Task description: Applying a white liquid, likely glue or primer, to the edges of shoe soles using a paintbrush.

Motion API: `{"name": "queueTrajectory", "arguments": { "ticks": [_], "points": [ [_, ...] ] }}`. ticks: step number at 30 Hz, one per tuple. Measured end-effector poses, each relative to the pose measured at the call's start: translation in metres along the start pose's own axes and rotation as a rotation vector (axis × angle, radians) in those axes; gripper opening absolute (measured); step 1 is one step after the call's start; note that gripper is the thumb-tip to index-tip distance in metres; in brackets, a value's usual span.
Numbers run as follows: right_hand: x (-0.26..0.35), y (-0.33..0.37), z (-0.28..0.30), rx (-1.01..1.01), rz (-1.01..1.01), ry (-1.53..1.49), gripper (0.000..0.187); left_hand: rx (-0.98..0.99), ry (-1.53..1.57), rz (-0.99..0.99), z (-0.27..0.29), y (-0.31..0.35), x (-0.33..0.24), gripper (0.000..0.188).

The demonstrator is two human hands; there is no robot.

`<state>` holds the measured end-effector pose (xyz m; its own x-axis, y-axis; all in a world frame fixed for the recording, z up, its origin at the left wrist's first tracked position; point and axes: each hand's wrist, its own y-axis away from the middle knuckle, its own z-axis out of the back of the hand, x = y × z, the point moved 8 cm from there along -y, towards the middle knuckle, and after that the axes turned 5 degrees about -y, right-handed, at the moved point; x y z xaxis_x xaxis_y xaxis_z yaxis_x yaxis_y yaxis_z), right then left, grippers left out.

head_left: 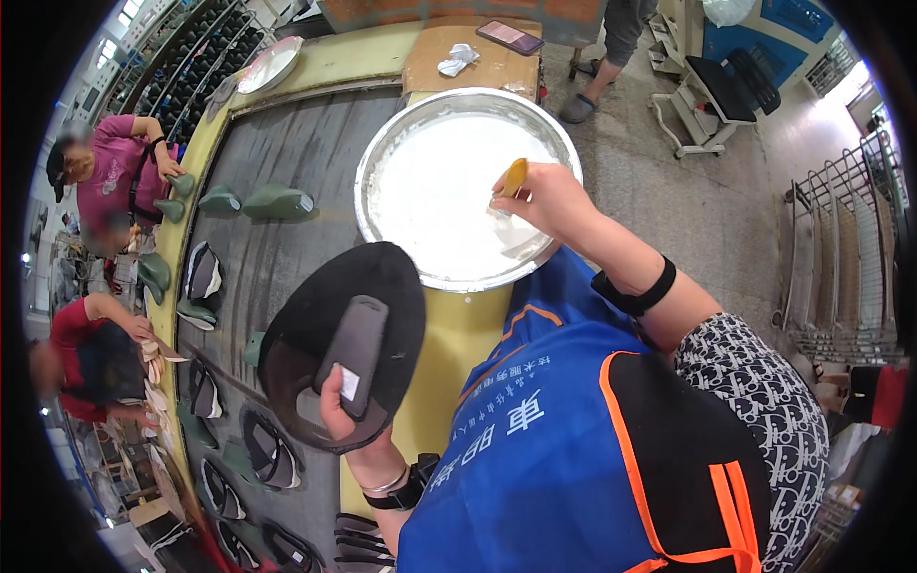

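Note:
My left hand (336, 406) grips a black, rounded shoe upper (399, 286), its thumb lying on the near end. A dark grey, insole-shaped piece (361, 334) with a small white label sits inside it. To the right, my right hand (549, 196) pinches the yellow handle of a brush (516, 177). The brush's lower end is over or in the white paste (439, 191); its bristles are hard to make out. A wide metal basin (363, 205) holds this paste, with smears on its inner wall.
Green shoe lasts (277, 201) and black shoe uppers (203, 272) lie on a dark conveyor belt (287, 143) at left. Two people work along its far side. Behind the basin, a phone (510, 37) and crumpled tissue (458, 59) rest on cardboard. A wire rack (841, 248) stands right.

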<state>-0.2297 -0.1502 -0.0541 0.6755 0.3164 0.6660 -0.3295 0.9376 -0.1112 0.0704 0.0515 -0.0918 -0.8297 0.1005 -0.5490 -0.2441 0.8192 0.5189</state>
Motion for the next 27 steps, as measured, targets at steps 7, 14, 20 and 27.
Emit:
{"name": "queueTrajectory", "arguments": {
  "ticks": [7, 14, 20, 27],
  "points": [
    [0.005, -0.013, 0.033, -0.086, 0.086, 0.114, 0.020, -0.033, -0.174, 0.175, -0.044, -0.007, 0.033, 0.038],
    [0.063, -0.009, 0.078, -0.167, 0.554, -0.287, 0.014, 0.289, -0.275, 0.626, -0.119, -0.028, 0.089, 0.024],
    [0.036, -0.030, 0.083, -0.108, 0.461, -0.263, 0.014, 0.207, -0.465, 0.515, -0.147, -0.044, 0.097, 0.025],
    [-0.020, -0.030, 0.075, -0.039, 0.129, -0.405, 0.015, 0.140, -0.573, -0.088, -0.138, -0.061, 0.051, 0.044]
  ]
}}
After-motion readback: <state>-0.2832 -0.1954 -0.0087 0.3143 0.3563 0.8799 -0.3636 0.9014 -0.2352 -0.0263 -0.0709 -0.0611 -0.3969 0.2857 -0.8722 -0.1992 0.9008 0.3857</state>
